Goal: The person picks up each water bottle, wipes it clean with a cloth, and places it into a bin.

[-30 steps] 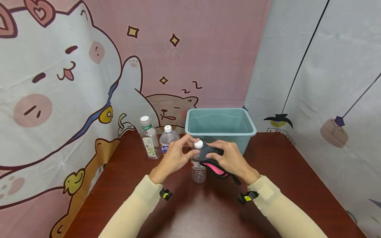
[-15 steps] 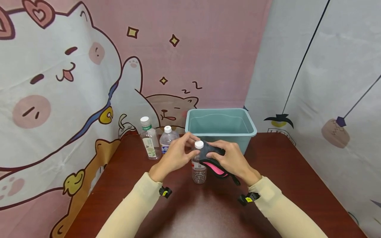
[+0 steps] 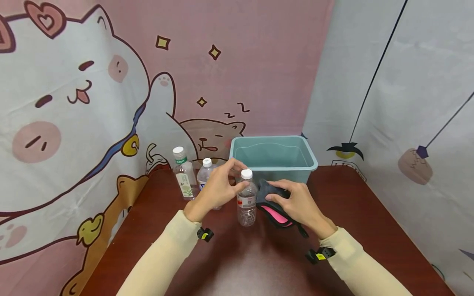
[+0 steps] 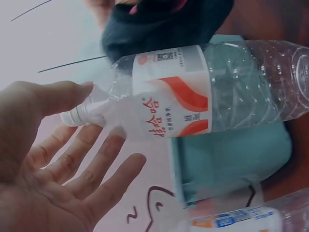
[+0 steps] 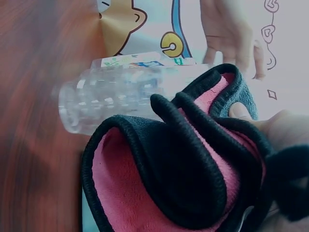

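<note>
A clear plastic bottle (image 3: 246,201) with a white cap stands upright; its red-and-white label (image 4: 174,92) faces the left wrist view. My left hand (image 3: 218,187) pinches it at the neck just under the cap, thumb on one side and fingers on the other. To the bottle's right, my right hand (image 3: 298,201) holds a bunched cleaning cloth (image 3: 275,214), dark grey on one face, pink on the other, with black edging. In the right wrist view the folded cloth (image 5: 159,159) hides part of the bottle and most of the right fingers.
Left of the bottle stand two more capped bottles, a tall one with a green neck band (image 3: 185,176) and a rounder one (image 3: 205,172), partly behind my left hand. A teal plastic bin (image 3: 274,168) sits behind the hands on the dark red table (image 3: 344,205), near the printed cloth backdrop.
My right hand has drawn the cloth rightward, leaving a small gap from the bottle in the head view. The left hand keeps its pinch on the neck, the bottle barely shifted.
</note>
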{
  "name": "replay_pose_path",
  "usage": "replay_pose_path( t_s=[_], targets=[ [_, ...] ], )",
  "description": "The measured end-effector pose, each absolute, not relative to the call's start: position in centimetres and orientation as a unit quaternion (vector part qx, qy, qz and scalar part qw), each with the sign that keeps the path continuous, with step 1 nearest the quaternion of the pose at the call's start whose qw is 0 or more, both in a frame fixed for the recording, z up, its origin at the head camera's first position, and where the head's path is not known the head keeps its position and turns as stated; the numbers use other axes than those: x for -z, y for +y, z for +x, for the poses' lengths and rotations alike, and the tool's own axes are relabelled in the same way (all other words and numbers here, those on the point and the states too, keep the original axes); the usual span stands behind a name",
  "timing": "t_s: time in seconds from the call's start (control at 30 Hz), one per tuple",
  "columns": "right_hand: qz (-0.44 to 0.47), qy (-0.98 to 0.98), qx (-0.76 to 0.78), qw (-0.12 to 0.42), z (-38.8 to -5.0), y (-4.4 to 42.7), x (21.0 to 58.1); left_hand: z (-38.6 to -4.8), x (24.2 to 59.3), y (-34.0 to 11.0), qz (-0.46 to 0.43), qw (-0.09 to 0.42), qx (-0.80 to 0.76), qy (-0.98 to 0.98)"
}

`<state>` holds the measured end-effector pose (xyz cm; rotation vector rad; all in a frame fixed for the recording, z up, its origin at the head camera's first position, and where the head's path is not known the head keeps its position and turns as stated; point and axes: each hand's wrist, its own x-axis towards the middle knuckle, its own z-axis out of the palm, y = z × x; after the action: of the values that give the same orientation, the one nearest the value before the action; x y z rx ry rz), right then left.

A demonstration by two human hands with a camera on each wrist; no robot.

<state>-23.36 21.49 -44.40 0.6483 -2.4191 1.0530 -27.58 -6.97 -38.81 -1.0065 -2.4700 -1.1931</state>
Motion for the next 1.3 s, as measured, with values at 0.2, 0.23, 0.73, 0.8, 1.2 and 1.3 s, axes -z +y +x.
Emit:
replay_pose_path(
  t_s=[0.2,0.23,0.73,0.8,1.2,1.3],
  targets=[
    [0.213,-0.874,-0.383,0.210,-22.6,22.3,44.6,-27.9,35.7,-7.2,-0.331,0.157,0.409,-0.836],
    [0.211,-0.874,-0.386,0.208,-22.5,22.4,44.7,-28.0,35.1,-7.2,-0.329,0.166,0.408,-0.835],
    [0.195,-0.865,-0.429,0.173,-21.8,22.9,45.6,-31.4,28.5,-5.4,-0.286,0.272,0.449,-0.802],
    [0.196,-0.864,-0.430,0.174,-21.8,22.8,45.7,-32.1,28.0,-4.9,-0.282,0.279,0.451,-0.800],
    [0.197,-0.863,-0.428,0.182,-21.9,23.0,46.1,-36.8,27.8,-2.2,-0.249,0.298,0.460,-0.799],
    [0.202,-0.859,-0.435,0.178,-21.8,22.9,46.3,-37.9,28.3,-1.9,-0.239,0.301,0.460,-0.800]
  ],
)
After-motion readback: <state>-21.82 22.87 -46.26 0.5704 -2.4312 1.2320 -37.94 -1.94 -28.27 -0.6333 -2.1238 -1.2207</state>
